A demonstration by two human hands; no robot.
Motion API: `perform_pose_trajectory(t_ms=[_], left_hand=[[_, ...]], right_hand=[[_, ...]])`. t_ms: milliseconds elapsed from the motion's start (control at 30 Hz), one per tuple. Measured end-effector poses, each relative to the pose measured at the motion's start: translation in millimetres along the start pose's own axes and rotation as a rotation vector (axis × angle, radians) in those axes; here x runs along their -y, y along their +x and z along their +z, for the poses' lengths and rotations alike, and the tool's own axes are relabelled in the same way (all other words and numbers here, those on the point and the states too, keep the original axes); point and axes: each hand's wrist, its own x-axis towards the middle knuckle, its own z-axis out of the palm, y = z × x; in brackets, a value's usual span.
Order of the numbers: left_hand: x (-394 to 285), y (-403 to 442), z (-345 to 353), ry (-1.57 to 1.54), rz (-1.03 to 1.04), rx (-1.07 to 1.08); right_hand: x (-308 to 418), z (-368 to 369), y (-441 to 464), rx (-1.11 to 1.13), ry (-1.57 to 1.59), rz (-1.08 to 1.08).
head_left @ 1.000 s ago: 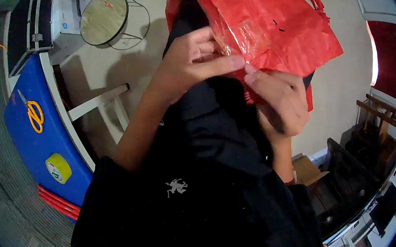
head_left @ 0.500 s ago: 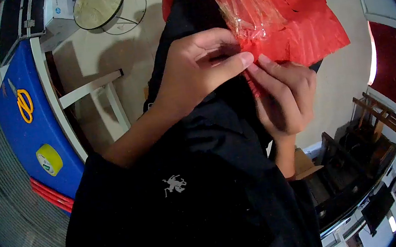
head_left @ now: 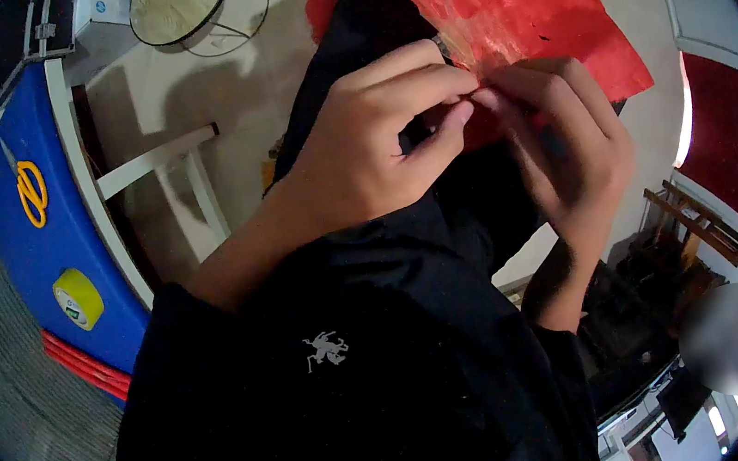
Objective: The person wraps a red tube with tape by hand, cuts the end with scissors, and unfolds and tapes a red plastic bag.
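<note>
A crinkled red sheet (head_left: 536, 13) lies over my black-clothed leg. Clear shiny tape runs along its left part, and slits open its upper right side. My left hand (head_left: 388, 130) is closed in a pinch at the sheet's lower edge, thumb against the fingertips. Opposite it, my right hand (head_left: 575, 129) is also closed in a pinch. The fingertips of the two hands nearly meet there. They cover the bit of red sheet between them, so its shape is hidden.
On the blue tabletop (head_left: 47, 263) at left lie yellow-handled scissors (head_left: 31, 193), a yellow-green tape roll (head_left: 78, 300) and several red sticks (head_left: 88, 365). A round stool (head_left: 179, 5) stands on the floor at the top. Wooden furniture (head_left: 699, 224) is at right.
My right hand has moved up and right, its fingers now curled above the sheet's edge. My left fingers have closed more tightly. The tape's shine shows less.
</note>
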Motion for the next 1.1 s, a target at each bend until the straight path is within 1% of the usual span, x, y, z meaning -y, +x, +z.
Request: perform_pose_trajectory(t_ms=[67, 133, 167, 233, 267, 300, 333, 367, 400, 433, 500, 567, 600, 633, 667, 700, 733, 800, 833, 900, 933, 1000, 1067, 1100], left_hand=[[1.7, 0.2, 1.3, -0.055, -0.021, 0.001], [3.2, 0.2, 1.8, -0.109, -0.041, 0.005], [3.5, 0.3, 0.9, -0.140, -0.039, 0.011], [4.2, -0.4, -2.7, -0.171, -0.037, 0.013], [5.1, -1.7, -6.3, -0.228, -0.100, 0.085], [6.0, -2.6, -8.8, -0.284, -0.162, 0.158], [8.0, -4.6, -8.4, -0.286, -0.164, 0.156], [11.0, -8.2, -7.0, -0.350, -0.180, 0.141], [12.6, -9.6, -6.2, -0.413, -0.194, 0.126], [12.1, -9.8, -7.2, -0.414, -0.193, 0.126], [10.7, -8.9, -10.3, -0.462, -0.300, 0.150], [13.6, -10.5, -11.0, -0.467, -0.326, 0.145], [15.0, -10.6, -11.3, -0.468, -0.354, 0.139], [13.3, -9.8, -12.7, -0.468, -0.353, 0.140], [10.1, -8.6, -15.5, -0.490, -0.433, 0.145], [8.3, -7.6, -17.4, -0.509, -0.511, 0.150], [10.3, -7.4, -15.4, -0.506, -0.509, 0.151], [17.0, -6.5, -8.7, -0.451, -0.325, 0.030], [15.1, -5.8, -9.6, -0.452, -0.325, 0.028], [9.9, -3.4, -11.9, -0.418, -0.333, 0.120], [10.8, -3.9, -11.4, -0.419, -0.333, 0.118], [12.3, -5.3, -8.9, -0.461, -0.279, 0.159], [7.6, -0.2, -4.5, -0.458, -0.324, 0.146], [7.2, 1.4, -3.4, -0.365, -0.289, 0.076]], right_hand=[[-6.4, -2.7, 3.9, 0.045, 0.038, 0.008], [-13.1, -6.4, 7.1, 0.144, 0.111, 0.020], [-11.7, -4.4, 6.8, 0.149, 0.110, 0.021], [-7.1, 1.9, 6.4, 0.121, 0.467, 0.331], [-6.3, 3.2, 7.3, 0.125, 0.466, 0.332], [-5.7, 4.1, 8.0, 0.077, 0.572, 0.446], [-5.6, 4.6, 8.4, 0.028, 0.678, 0.562], [-14.1, 9.3, 5.9, 0.019, 0.551, 0.479], [-14.6, 12.0, 7.6, 0.020, 0.549, 0.479], [-12.9, 15.3, 9.4, -0.037, 0.572, 0.485], [-15.5, 20.3, 12.0, -0.101, 0.590, 0.491], [-21.8, 26.1, 13.1, -0.141, 0.405, 0.366], [-23.8, 27.7, 15.8, -0.143, 0.404, 0.365], [-25.2, 29.3, 18.1, -0.099, 0.445, 0.333], [-24.9, 30.3, 19.5, -0.054, 0.488, 0.301], [-22.7, 28.4, 20.2, -0.057, 0.490, 0.299], [-19.0, 24.4, 20.5, 0.046, 0.572, 0.404], [-15.1, 18.5, 20.8, 0.148, 0.650, 0.505], [-14.7, 15.9, 19.8, 0.164, 0.789, 0.517], [-19.2, 16.9, 19.3, 0.169, 0.881, 0.486], [-21.5, 17.3, 19.0, 0.172, 0.928, 0.471], [-18.8, 21.7, 21.8, 0.157, 0.415, 0.162], [-19.2, 24.9, 21.4, 0.116, 0.423, 0.151], [-17.5, 23.8, 21.8, 0.134, 0.446, 0.180]])
